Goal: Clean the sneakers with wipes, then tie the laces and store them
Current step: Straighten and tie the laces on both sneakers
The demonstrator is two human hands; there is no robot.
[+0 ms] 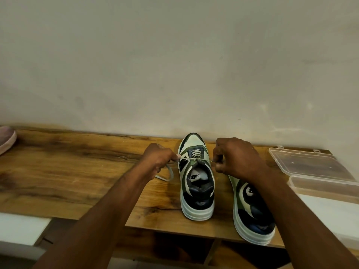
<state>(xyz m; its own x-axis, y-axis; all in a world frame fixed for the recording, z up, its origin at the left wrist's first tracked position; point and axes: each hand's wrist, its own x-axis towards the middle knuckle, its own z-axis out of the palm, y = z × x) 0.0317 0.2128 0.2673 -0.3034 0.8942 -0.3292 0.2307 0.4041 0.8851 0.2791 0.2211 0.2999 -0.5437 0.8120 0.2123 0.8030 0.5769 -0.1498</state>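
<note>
A green, white and navy sneaker (197, 191) stands upright on the wooden table (77, 171), its toe toward the wall. Its pale lace (196, 157) is crossed into a knot over the tongue and stretched out to both sides. My left hand (158, 159) pinches the left lace end, and the rest of that end loops down onto the table. My right hand (236, 158) pinches the right lace end. The second sneaker (246, 206) stands to the right, partly hidden under my right forearm.
An open clear plastic box (310, 164) lies at the table's right end, with a white surface (330, 212) in front of it. Part of a pinkish shoe (6, 138) shows at the far left edge. A plain wall runs along the table's back.
</note>
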